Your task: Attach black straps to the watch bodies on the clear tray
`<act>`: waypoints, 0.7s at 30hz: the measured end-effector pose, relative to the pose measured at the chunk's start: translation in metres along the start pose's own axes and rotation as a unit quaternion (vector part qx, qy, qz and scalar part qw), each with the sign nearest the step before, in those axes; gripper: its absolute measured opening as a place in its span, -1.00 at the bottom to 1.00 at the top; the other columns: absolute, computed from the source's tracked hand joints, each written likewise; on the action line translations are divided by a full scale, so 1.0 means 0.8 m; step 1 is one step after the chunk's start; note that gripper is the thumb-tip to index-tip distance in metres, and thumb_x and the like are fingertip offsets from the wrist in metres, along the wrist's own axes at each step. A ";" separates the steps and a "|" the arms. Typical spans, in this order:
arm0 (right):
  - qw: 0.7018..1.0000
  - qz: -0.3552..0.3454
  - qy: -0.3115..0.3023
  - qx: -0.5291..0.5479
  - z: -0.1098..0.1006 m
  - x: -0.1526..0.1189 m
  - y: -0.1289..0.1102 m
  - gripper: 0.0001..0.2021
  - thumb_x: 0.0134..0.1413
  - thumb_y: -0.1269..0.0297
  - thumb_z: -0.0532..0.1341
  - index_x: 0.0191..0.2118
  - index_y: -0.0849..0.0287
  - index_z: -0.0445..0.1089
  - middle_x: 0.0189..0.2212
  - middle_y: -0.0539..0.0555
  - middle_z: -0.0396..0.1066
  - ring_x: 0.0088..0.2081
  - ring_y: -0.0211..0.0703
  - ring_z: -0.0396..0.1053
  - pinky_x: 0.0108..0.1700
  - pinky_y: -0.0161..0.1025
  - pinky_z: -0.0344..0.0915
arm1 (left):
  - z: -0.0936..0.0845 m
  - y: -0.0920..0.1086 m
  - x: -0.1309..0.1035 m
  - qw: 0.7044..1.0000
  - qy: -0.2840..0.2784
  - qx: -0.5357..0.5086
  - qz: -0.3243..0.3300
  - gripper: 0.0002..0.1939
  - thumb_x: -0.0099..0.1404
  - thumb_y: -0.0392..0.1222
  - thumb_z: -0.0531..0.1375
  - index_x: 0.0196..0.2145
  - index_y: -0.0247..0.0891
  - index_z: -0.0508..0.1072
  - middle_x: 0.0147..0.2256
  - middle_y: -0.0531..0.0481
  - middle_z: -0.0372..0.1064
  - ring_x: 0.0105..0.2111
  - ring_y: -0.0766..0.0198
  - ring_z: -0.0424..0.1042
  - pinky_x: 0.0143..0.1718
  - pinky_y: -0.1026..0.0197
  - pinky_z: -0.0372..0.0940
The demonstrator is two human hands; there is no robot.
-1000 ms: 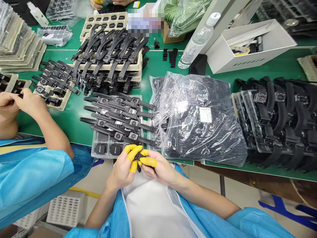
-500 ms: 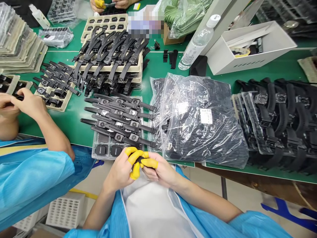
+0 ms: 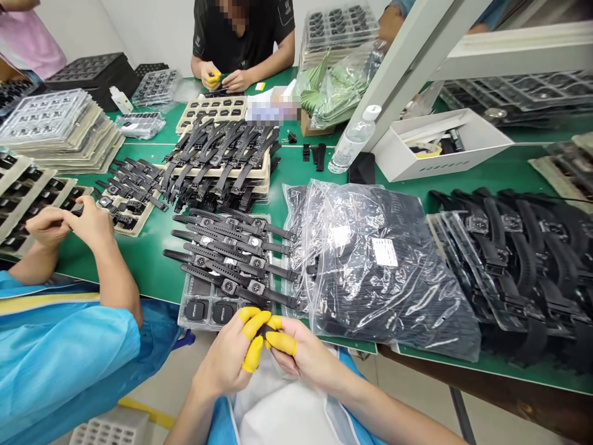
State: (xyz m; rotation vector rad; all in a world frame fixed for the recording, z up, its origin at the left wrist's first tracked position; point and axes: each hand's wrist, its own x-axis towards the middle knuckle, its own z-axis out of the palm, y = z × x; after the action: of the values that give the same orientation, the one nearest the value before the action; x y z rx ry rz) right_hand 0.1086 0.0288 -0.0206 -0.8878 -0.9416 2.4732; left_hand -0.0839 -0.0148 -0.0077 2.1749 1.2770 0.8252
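Yellow covers are on several fingertips of both my hands. My left hand (image 3: 238, 349) pinches a small black piece (image 3: 265, 331) in front of my body, at the table's front edge. From the other side, my right hand (image 3: 294, 347) closes on the same piece; most of it is hidden by the fingers. Just beyond lies a clear tray (image 3: 188, 316) with black square watch bodies (image 3: 195, 309) in its front pockets and watches with black straps (image 3: 230, 258) laid across it. To the right rests a clear bag of black straps (image 3: 370, 278).
A co-worker's hands (image 3: 69, 222) are at the left beside beige trays (image 3: 21, 204). Stacked strapped watches (image 3: 222, 154), a bottle (image 3: 354, 139), a white box (image 3: 440, 148) and more watches (image 3: 514, 247) surround the work spot. Another person (image 3: 243, 43) sits opposite.
The camera view has tilted up, so the table and my hands appear lower and more of the person opposite shows. Both my hands still hold the black piece together.
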 end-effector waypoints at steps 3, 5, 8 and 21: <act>0.985 -0.087 0.041 -0.146 -0.002 0.000 -0.008 -0.62 0.23 -0.12 0.28 -0.21 0.14 0.36 -0.59 -0.10 0.31 -0.59 -0.29 0.14 -0.49 -0.31 0.11 | -0.006 -0.005 -0.007 1.000 0.002 0.012 -0.013 -0.38 0.49 -0.25 0.07 0.44 -0.18 0.07 0.17 -0.28 0.42 0.18 -0.01 0.44 0.10 0.00 0.50; 0.946 -0.159 0.063 -0.277 -0.004 0.000 -0.017 -0.69 0.24 -0.04 0.31 -0.18 0.12 0.40 -0.41 0.03 0.46 -0.44 -0.18 0.32 -0.36 -0.25 0.21 | -0.015 -0.012 -0.012 0.999 0.003 0.029 -0.018 -0.33 0.45 -0.34 0.05 0.45 -0.14 0.05 0.18 -0.23 0.43 0.18 0.02 0.46 0.11 0.03 0.50; 0.869 -0.213 0.049 -0.443 -0.008 0.001 -0.032 -0.79 0.36 0.07 0.21 -0.14 0.11 0.43 -0.34 0.09 0.51 -0.38 -0.11 0.37 -0.32 -0.20 0.18 | -0.042 -0.026 -0.017 0.998 -0.001 0.060 -0.036 -0.28 0.37 -0.44 0.01 0.44 -0.10 0.08 0.15 -0.15 0.48 0.12 0.09 0.52 0.09 0.08 0.51; 0.604 -0.133 0.112 -0.778 0.033 0.073 -0.049 -0.76 0.47 0.31 0.04 -0.02 0.20 0.44 -0.12 0.22 0.48 -0.19 0.00 0.49 -0.35 -0.19 0.28 | -0.164 -0.077 0.025 0.893 -0.193 0.362 -0.184 -0.76 0.35 -0.49 0.04 -0.21 -0.28 0.45 -0.28 -0.12 0.51 -0.27 0.07 0.49 -0.08 0.05 0.31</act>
State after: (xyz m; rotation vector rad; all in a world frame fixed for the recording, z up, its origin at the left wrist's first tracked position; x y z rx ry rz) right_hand 0.0513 0.0741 -0.0034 -1.1762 -2.8055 0.6544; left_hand -0.2058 0.0438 0.0479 2.3116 1.8800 -0.2910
